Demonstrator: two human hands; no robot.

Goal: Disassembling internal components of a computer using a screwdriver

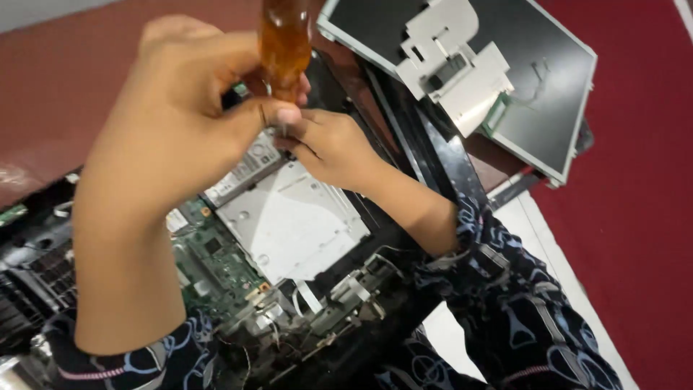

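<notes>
My left hand (pixel 180 101) is raised close to the camera, its fingers closed around a screwdriver with an amber translucent handle (pixel 285 43). My right hand (pixel 332 148) sits just below it, fingers pinched at the screwdriver's shaft, above an opened laptop base (pixel 238 289). A silver metal drive (pixel 292 224) and a green circuit board (pixel 216 263) show inside the base. The screwdriver's tip is hidden behind my fingers.
A detached screen panel (pixel 548 87) lies face down at the upper right, with a white bracket (pixel 451 58) on its back. A black bezel strip (pixel 440 152) runs beside it. Red floor mat (pixel 635 238) lies around, with a white tile strip (pixel 534 238).
</notes>
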